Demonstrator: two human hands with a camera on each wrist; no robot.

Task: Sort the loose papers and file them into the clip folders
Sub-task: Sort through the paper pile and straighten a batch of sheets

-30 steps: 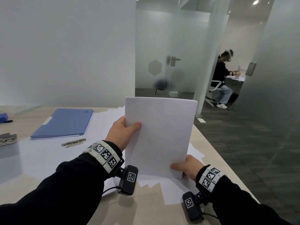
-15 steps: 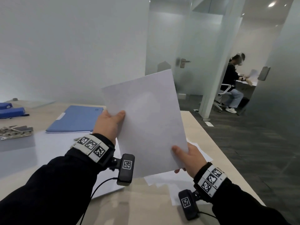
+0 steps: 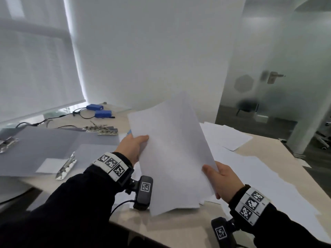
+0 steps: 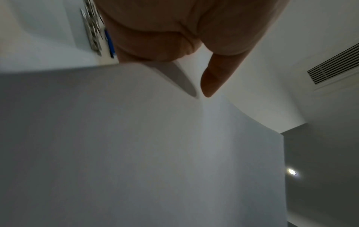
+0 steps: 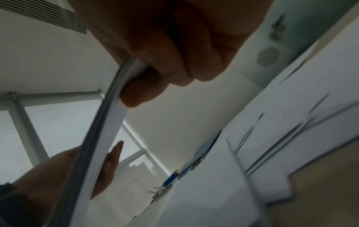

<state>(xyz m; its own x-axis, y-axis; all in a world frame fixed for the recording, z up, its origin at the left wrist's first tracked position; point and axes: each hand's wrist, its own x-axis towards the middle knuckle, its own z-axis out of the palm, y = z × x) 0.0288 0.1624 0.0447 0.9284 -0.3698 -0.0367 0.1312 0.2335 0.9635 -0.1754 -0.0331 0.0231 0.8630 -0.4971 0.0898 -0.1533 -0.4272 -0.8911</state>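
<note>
A stack of white papers [image 3: 172, 151] is lifted off the table and leans to the left. My left hand [image 3: 133, 145] grips its left edge with the thumb on top; the left wrist view shows that thumb [image 4: 211, 81] pressing the top sheet [image 4: 136, 153]. My right hand [image 3: 219, 178] pinches the lower right edge, and in the right wrist view its fingers [image 5: 165, 61] curl round the stack's edge [image 5: 108, 122]. An open grey clip folder [image 3: 44, 145] lies flat at the left, with a metal clip [image 3: 66, 166] on its near side.
Loose white sheets [image 3: 265, 176] cover the right half of the wooden table [image 3: 179, 228]. A second metal clip [image 3: 101, 129] lies behind the grey folder, and two blue devices [image 3: 98, 110] with cables sit by the window. The table's edge and a glass partition are at the right.
The stack stood upright in both hands, then tipped and swung to the left. The view turned left with it, so the open grey folder now shows and the blue folder is hidden.
</note>
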